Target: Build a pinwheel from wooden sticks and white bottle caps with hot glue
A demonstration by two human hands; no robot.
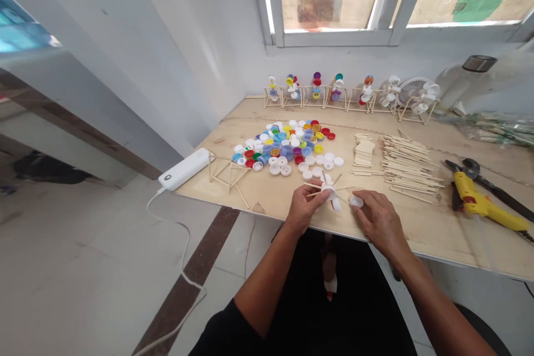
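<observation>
My left hand [306, 206] is closed around a small wheel of wooden sticks and white bottle caps [328, 191], just above the table's front edge. Thin sticks fan out from its hub, and one white cap hangs at its lower side. To the right, my right hand [380, 217] pinches a single white bottle cap [356, 201] between thumb and fingers, close to the tip of one stick. Loose white caps [318, 172] lie just beyond the wheel, in front of a spread of coloured bottle caps [287, 144].
A stick frame [228, 177] and a white power bank [186, 168] with a cable lie left. Stick piles [406, 164] sit right, near a yellow glue gun [479, 197] and black-handled pliers [496, 192]. Finished-looking cap wheels on stands [317, 94] line the back, beside a small fan [413, 90].
</observation>
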